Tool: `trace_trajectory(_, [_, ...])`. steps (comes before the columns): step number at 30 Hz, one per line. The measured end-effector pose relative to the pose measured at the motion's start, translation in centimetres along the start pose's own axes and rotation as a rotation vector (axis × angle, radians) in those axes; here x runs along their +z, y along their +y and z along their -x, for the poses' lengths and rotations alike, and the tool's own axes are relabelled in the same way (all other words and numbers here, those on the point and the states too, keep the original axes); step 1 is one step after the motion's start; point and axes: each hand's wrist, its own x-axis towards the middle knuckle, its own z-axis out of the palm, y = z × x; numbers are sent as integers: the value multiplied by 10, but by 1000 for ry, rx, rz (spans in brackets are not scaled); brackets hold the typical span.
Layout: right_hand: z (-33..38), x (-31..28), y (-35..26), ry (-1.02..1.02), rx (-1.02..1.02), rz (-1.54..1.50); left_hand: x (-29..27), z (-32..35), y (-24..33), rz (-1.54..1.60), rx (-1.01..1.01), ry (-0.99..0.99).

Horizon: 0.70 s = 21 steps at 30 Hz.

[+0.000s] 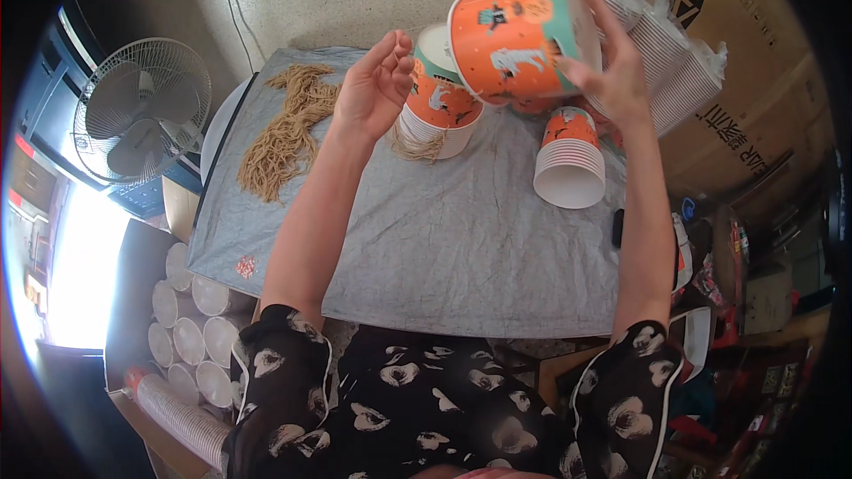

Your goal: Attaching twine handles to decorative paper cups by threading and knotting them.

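Orange printed paper with a teal band makes up the large tub (pixel 510 44) that the right hand (pixel 612 62) holds up above the far part of the table (pixel 479 248), its wall slanting and its pale-rimmed mouth turned to the left; the grip is firm around the teal end, thumb on the near side and fingers reaching over the top, probably because that narrower end is easier to span and leaves the rim free. The left hand (pixel 377 84) is raised just left of the tub, apart from it, fingers loosely curled with nothing visible in them, perhaps kept near to steady the piece. Below and partly behind the tub stands a nested orange and white stack (pixel 441 111), with thin tan strands (pixel 415 147) lying against its lower edge. To the right, a smaller stack of cups (pixel 570 160) presents its white mouth toward the person, likely so that it lies within easy reach. Tan cord (pixel 288 124) lies in a loose heap at the left, presumably spread there to keep it clear of the tubs. Plastic-wrapped white stacks (pixel 666 53) lean by a large cardboard box (pixel 754 98), which seems to prop them, and a fan (pixel 142 111) stands beyond the table's left edge
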Motion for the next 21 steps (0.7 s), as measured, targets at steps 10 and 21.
trace_trajectory(10, [-80,37,4,-435,-16,179,-50,-24,-22,-207,-58,365])
trace_trajectory(21, [-90,84,37,-637,-75,294,-89,-14,-51,-417,-103,601])
